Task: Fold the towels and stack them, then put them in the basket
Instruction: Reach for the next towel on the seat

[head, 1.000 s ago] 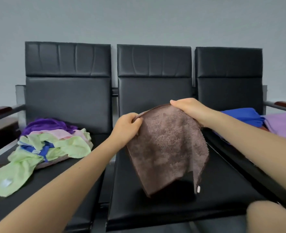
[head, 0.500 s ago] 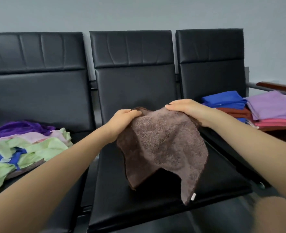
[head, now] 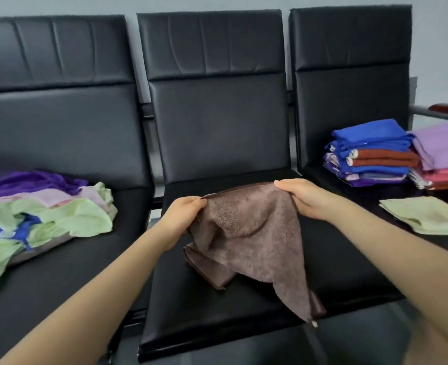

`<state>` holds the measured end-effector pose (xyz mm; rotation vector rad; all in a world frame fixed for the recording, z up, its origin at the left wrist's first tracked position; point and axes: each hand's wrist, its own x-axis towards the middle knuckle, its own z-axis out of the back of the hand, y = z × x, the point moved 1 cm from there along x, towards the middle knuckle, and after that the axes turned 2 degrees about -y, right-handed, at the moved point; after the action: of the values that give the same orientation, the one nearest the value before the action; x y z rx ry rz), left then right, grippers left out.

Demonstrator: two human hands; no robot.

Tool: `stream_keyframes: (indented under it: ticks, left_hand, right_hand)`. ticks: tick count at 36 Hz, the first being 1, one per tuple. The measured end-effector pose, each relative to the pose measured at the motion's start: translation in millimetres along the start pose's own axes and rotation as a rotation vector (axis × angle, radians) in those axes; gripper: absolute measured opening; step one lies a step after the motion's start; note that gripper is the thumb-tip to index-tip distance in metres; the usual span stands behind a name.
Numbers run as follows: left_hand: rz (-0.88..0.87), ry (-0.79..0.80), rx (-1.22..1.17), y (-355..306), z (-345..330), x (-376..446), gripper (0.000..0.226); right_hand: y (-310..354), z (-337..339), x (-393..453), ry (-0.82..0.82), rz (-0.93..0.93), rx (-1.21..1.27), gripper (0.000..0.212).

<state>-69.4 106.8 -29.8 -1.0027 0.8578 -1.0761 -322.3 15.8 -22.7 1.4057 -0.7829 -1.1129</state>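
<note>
Folding step in hand, judging by the spread: brown towel held up by its top edge over the middle seat, not yet squared. Left hand pinching the top-left corner, fingers curled round the hem; right hand gripping the top-right corner the same way. Towel sitting at centre of view, lower part touching the seat cushion, one corner trailing toward 5 o'clock with a small white tag at its tip, another flap doubled under toward 7 o'clock. Plush, limp cloth, dull brown, darker stitched hem, sagging in a soft crease between the two grips.

Next move probably calls for pulling the top edge taut, laying the cloth flat on the seat and smoothing out the tucked flap before halving it.

Unfolded pile waiting at 9 o'clock; folded stack at 2 o'clock, pale green towel lying flat at 3 o'clock. Basket nowhere in view.
</note>
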Motion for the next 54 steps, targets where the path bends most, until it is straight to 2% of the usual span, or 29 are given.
stream_keyframes:
  ticks: [2, 5, 9, 11, 14, 15, 18, 21, 24, 28, 31, 34, 36, 38, 43, 47, 51, 54]
  left_hand:
    - [0.061, 0.041, -0.164, -3.8, 4.5, -1.5, 0.022]
    - [0.097, 0.125, -0.436, -16.8, 10.7, 1.3, 0.026]
    - [0.051, 0.152, -0.541, -43.2, 11.1, 10.2, 0.03]
    - [0.069, 0.07, -0.478, -55.5, 11.2, 20.2, 0.031]
    - [0.012, -0.089, -0.072, -52.0, 8.7, 45.2, 0.025]
    - [0.005, -0.123, 0.033, -43.4, 7.7, 51.7, 0.024]
    - [-0.062, -0.166, 0.394, -12.5, 2.2, 66.0, 0.028]
    - [-0.172, -0.22, 0.663, 9.5, -3.3, 82.5, 0.03]
    - [-0.202, -0.269, 0.78, 24.9, -9.9, 96.7, 0.028]
    - [-0.203, -0.408, 0.734, 30.8, -15.1, 116.1, 0.027]
    - [-0.185, -0.488, 0.726, 34.5, -16.3, 130.1, 0.025]
    - [-0.098, -0.546, 0.725, 39.0, -17.9, 138.8, 0.031]
    - [-0.014, -0.564, 0.741, 40.3, -21.0, 138.8, 0.04]
    - [-0.01, -0.572, 0.732, 40.7, -24.3, 134.6, 0.042]
    - [-0.159, -0.516, 0.621, 33.5, -33.3, 107.0, 0.027]
    - [-0.27, -0.411, 0.575, 21.3, -41.8, 71.4, 0.02]
    - [-0.358, -0.311, 0.607, 17.4, -45.2, 28.0, 0.024]
    - [-0.4, -0.226, 0.64, 21.1, -42.4, 2.0, 0.029]
  right_hand:
    - [8.9, -5.1, 4.1, -0.029, 0.007, 0.009, 0.029]
    - [36.9, -4.1, 9.7, -0.087, 0.006, -0.064, 0.052]
    - [65.8, 5.9, 19.9, -0.139, 0.123, -0.102, 0.054]
    - [77.6, 8.9, 30.1, -0.202, 0.105, -0.117, 0.054]
    - [74.3, 8.5, 43.1, -0.142, 0.044, -0.147, 0.055]
    - [64.7, 11.7, 50.8, -0.139, 0.033, -0.189, 0.049]
    - [30.5, 21.6, 65.6, -0.129, 0.155, -0.503, 0.015]
    - [4.1, 26.1, 81.6, -0.131, 0.222, -0.71, 0.013]
    - [-16.7, 28.9, 100.4, -0.195, 0.265, -0.831, 0.007]
    - [-34.8, 34.0, 121.6, -0.366, 0.321, -0.84, 0.003]
    - [-40.2, 39.8, 130.9, -0.466, 0.337, -0.866, 0.016]
    - [-43.9, 43.3, 136.0, -0.485, 0.303, -0.899, 0.025]
    - [-45.4, 44.8, 138.7, -0.455, 0.284, -0.891, 0.025]
    - [-44.7, 43.5, 137.0, -0.41, 0.281, -0.858, 0.021]
    - [-30.4, 34.6, 112.4, -0.257, 0.384, -0.786, 0.007]
    - [-11.9, 21.1, 77.7, -0.121, 0.464, -0.765, 0.013]
    - [-2.9, 3.1, 33.2, 0.16, 0.446, -0.809, 0.011]
    - [-9.3, -4.9, 3.5, 0.343, 0.421, -0.976, 0.025]
